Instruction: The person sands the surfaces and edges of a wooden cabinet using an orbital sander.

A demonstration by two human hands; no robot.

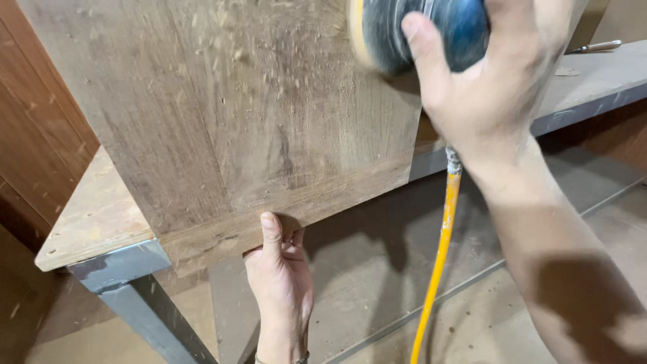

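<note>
The right hand (495, 81) grips the blue sander (421, 30) on the panel (229, 114), which lies on the bench (94, 216). The left hand (280, 283) pinches the panel's near edge. Sanding seems underway; the next pass likely needs steady pressure.

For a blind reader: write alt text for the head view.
A right hand presses a blue round sander on a wooden panel, while the left hand grips the panel's lower edge. A yellow hose hangs down; the panel rests on a workbench.
</note>
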